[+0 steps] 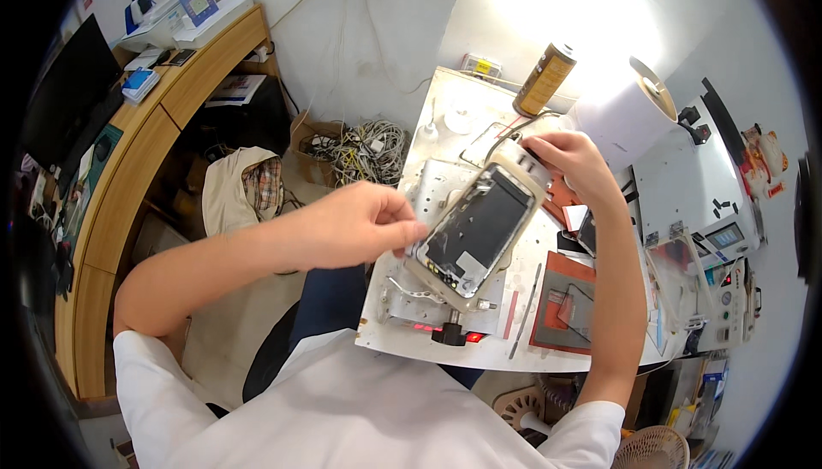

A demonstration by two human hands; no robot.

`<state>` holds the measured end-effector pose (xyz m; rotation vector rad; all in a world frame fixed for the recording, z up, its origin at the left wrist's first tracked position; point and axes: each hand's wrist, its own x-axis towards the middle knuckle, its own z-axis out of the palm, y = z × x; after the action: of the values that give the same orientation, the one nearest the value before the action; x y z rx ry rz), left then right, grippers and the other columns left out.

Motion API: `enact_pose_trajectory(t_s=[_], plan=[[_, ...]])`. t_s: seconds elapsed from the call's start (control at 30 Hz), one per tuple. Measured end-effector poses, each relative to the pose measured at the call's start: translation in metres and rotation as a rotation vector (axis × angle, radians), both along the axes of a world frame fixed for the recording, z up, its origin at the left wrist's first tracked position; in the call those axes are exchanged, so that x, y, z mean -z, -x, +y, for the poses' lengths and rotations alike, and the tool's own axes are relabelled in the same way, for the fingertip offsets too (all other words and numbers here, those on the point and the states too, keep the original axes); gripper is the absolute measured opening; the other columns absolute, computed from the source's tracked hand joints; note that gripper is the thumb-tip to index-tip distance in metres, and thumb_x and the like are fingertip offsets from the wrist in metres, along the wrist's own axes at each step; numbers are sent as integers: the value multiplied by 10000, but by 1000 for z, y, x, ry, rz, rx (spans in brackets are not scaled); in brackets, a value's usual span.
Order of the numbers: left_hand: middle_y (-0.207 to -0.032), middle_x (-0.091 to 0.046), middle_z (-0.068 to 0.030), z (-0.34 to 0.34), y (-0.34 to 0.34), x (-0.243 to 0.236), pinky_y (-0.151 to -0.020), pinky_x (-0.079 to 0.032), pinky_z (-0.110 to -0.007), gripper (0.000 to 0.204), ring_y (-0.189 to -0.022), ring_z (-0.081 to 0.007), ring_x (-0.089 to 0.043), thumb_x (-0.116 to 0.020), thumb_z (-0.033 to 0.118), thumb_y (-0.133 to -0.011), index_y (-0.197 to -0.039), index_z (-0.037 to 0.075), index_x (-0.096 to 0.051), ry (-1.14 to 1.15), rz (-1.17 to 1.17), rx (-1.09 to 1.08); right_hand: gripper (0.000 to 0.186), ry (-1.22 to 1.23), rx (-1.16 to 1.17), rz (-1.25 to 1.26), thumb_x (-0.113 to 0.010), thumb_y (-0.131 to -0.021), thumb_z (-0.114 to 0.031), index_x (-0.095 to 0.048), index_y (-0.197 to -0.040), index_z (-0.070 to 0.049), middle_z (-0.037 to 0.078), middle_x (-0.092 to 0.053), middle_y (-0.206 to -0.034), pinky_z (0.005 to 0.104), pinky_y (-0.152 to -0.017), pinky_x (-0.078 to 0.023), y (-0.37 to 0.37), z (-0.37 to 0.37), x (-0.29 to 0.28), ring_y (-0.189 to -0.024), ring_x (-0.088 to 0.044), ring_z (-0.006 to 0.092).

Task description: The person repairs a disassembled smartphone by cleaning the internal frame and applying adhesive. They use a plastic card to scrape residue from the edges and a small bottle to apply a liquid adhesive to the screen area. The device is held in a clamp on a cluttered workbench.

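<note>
A phone with a dark panel and a bare, scuffed frame lies in a beige holder, slanting up to the right. My right hand is closed on the holder's upper right end, thumb and fingers at its rim. By the holder's left edge, my left hand is curled into a pinch; what lies between its fingertips is hidden. Under the holder shows a metal machine with a plate full of small holes, a black knob and a red-lit display.
A brown spray can and a white cylinder stand at the bench's back. To the right lie a reddish-brown mat and a thin dark tool. Tangled cables fill a floor box; a wooden desk runs along the left.
</note>
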<state>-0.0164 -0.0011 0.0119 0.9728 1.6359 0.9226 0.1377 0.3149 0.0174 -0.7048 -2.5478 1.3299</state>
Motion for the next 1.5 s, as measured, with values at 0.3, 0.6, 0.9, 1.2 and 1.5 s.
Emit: enact_pose_trajectory(t_s=[0.3,0.6,0.9,1.2,1.5], plan=[[-891,-668,5,25,53,5,-552,-388,-188,284,-662,-28,-519,-680,309,-1017,-1073,32,-698,-66,-73,1,264,237,269,94,-672,-1024,-199,-748,-1101,42,45,-739,-939,248,-767,-517,-104,-28,18,-813,-654,96],[-995,-740,-26,49,77,9,-806,-520,-267,268,-890,-96,-658,-747,261,-974,-1114,33,-754,-156,1,191,132,-275,147,99,-719,-967,-127,-744,-956,2,37,-658,-818,261,-632,-484,-59,-143,-40,-700,-613,95],[-908,-743,-14,61,78,-2,-670,-507,-213,226,-810,-54,-649,-775,223,-944,-1045,21,-758,-134,14,299,182,-485,3,-195,-692,-949,-204,-768,-951,-39,120,-719,-905,419,-751,-555,-8,-174,-53,-818,-708,326],[-878,-734,-6,58,84,-7,-626,-497,-225,248,-757,-46,-624,-765,256,-946,-1034,25,-759,-87,36,312,217,-516,11,-207,-697,-933,-241,-783,-982,-48,122,-726,-903,426,-778,-556,13,-162,-46,-844,-713,327],[-762,-625,35,56,82,-9,-552,-483,-240,325,-654,-47,-555,-716,344,-984,-956,21,-706,-100,133,365,226,-272,-219,-332,-724,-903,-227,-780,-1034,-51,105,-771,-969,376,-763,-549,48,-132,-48,-816,-708,246]])
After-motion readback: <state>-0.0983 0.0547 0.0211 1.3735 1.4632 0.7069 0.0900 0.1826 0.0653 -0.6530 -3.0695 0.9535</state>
